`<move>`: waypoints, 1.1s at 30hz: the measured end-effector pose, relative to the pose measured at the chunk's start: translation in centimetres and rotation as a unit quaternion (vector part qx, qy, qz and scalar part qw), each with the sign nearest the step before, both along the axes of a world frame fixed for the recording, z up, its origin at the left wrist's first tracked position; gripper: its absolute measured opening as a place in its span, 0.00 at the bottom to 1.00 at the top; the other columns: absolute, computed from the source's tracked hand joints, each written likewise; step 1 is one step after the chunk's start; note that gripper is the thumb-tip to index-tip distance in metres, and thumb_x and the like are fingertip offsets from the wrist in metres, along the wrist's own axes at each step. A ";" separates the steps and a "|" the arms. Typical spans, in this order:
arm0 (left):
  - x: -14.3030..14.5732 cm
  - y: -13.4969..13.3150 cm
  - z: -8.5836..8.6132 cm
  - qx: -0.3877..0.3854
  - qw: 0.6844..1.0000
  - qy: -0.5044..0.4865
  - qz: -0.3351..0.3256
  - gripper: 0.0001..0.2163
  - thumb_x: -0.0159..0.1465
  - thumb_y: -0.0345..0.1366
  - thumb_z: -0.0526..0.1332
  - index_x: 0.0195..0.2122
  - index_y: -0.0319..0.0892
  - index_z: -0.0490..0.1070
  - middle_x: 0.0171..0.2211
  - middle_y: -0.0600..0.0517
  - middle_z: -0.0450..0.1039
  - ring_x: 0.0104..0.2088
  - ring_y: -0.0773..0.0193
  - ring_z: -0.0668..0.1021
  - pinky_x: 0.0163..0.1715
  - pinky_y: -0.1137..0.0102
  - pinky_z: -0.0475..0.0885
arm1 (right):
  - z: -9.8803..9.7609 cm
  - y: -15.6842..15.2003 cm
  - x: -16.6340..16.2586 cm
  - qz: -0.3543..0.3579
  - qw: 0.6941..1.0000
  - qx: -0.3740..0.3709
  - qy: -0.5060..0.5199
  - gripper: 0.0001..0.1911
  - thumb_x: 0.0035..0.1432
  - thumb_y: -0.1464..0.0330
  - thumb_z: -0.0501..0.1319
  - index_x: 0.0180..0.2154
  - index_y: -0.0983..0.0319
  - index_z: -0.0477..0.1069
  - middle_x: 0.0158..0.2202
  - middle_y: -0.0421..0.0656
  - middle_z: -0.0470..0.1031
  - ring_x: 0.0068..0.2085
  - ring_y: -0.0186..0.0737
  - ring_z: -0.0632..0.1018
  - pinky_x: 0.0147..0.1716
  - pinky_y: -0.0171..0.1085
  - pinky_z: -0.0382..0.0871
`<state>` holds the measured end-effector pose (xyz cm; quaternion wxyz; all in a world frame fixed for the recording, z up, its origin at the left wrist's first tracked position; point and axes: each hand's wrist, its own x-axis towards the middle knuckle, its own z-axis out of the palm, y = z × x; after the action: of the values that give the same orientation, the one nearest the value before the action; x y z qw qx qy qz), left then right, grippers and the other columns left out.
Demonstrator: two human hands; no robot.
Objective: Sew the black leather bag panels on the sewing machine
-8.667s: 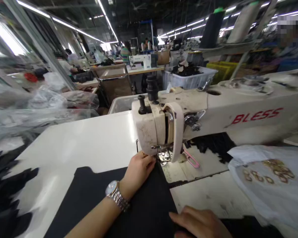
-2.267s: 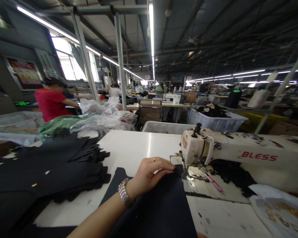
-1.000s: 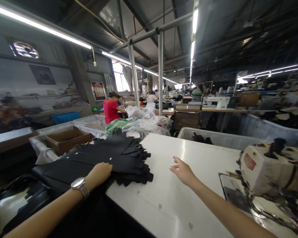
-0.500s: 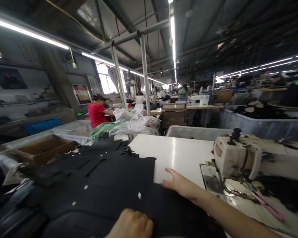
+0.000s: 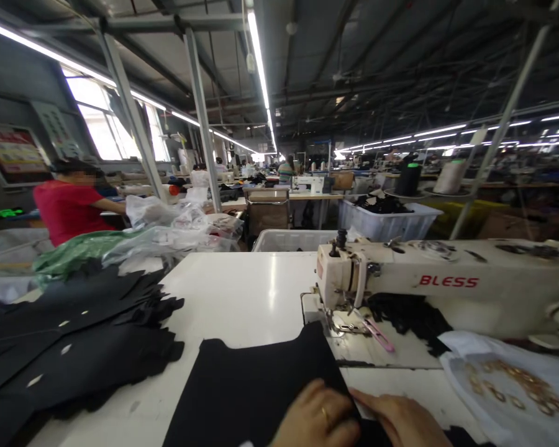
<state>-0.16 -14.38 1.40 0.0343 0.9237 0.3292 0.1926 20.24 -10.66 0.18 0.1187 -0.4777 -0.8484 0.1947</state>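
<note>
A cut piece of black fabric (image 5: 256, 379) lies in front of me on the white table, its notched edge pointing away from me. My left hand (image 5: 319, 416), with a ring on one finger, is closed with bent fingers on the right part of this piece. Just beside it, my right hand (image 5: 400, 419) is at the piece's right edge, its fingers closed about the border and partly hidden. Beyond both hands stands a white sewing machine (image 5: 400, 273). A slim pink tool (image 5: 378, 335) rests on its bed near the needle area.
Stacked black cut pieces (image 5: 97, 341) with small pale tags lie at left. A white bag of gold-coloured rings (image 5: 517, 388) is at right. Clear plastic bags (image 5: 168, 230), a white bin (image 5: 293, 239) and a person in red (image 5: 74, 202) are beyond the table.
My view has swung right. One black piece is now apart from the stack, in front of the machine. My right hand, earlier spread over the stack, has come close to my left at its edge.
</note>
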 end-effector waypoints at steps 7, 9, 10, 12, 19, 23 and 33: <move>-3.4 4.4 1.8 -0.166 0.980 0.068 0.091 0.25 0.61 0.45 0.48 0.59 0.49 0.42 0.60 0.51 0.40 0.59 0.54 0.47 0.55 0.51 0.47 | 0.2 0.0 0.6 -0.039 0.999 -0.007 0.004 0.25 0.52 0.76 0.44 0.46 0.53 0.67 0.35 0.42 0.76 0.35 0.40 0.76 0.37 0.37 0.68; -3.5 5.4 1.9 -0.165 0.980 0.075 0.087 0.25 0.62 0.45 0.47 0.59 0.49 0.42 0.60 0.52 0.41 0.59 0.57 0.46 0.56 0.53 0.46 | 0.4 0.4 -0.1 -0.054 0.998 -0.010 0.006 0.24 0.53 0.75 0.43 0.46 0.54 0.68 0.38 0.43 0.76 0.38 0.41 0.76 0.40 0.39 0.67; -3.5 6.0 1.8 -0.163 0.980 0.081 0.083 0.24 0.62 0.45 0.47 0.59 0.49 0.42 0.60 0.53 0.41 0.59 0.57 0.47 0.56 0.54 0.45 | 0.5 0.5 -0.3 -0.059 0.998 -0.011 0.012 0.23 0.53 0.75 0.43 0.46 0.55 0.68 0.39 0.42 0.75 0.39 0.41 0.75 0.41 0.39 0.66; -3.4 6.9 1.7 -0.158 0.980 0.093 0.072 0.24 0.62 0.45 0.46 0.58 0.50 0.43 0.60 0.54 0.41 0.59 0.59 0.47 0.56 0.54 0.45 | 0.5 0.8 -0.5 -0.065 0.998 -0.011 0.021 0.23 0.53 0.75 0.43 0.46 0.55 0.68 0.40 0.42 0.74 0.41 0.41 0.75 0.41 0.39 0.66; -2.7 7.5 1.1 -0.141 0.981 0.106 0.087 0.23 0.63 0.46 0.43 0.59 0.50 0.41 0.60 0.55 0.40 0.59 0.58 0.47 0.56 0.53 0.46 | 0.0 0.5 0.4 -0.081 0.996 0.025 -0.003 0.25 0.52 0.78 0.45 0.45 0.52 0.68 0.34 0.40 0.76 0.35 0.39 0.76 0.35 0.37 0.68; -2.9 7.4 1.0 -0.140 0.981 0.108 0.083 0.23 0.63 0.46 0.43 0.59 0.50 0.41 0.60 0.54 0.40 0.59 0.57 0.47 0.56 0.52 0.46 | -0.9 0.3 0.4 -0.095 0.989 0.110 -0.026 0.22 0.53 0.77 0.47 0.44 0.53 0.69 0.27 0.40 0.74 0.27 0.38 0.76 0.27 0.35 0.69; 1.7 6.8 2.3 -0.098 0.969 0.150 0.170 0.20 0.54 0.25 0.52 0.50 0.33 0.62 0.54 0.37 0.56 0.54 0.47 0.59 0.52 0.51 0.55 | 3.6 1.9 2.4 -0.124 0.983 0.132 0.019 0.12 0.56 0.72 0.50 0.37 0.60 0.70 0.34 0.43 0.72 0.37 0.37 0.73 0.37 0.33 0.66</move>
<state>1.52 -7.56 3.70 0.0413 0.8647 0.5001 0.0218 22.60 -8.78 3.81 0.2201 -0.5552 -0.7987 0.0739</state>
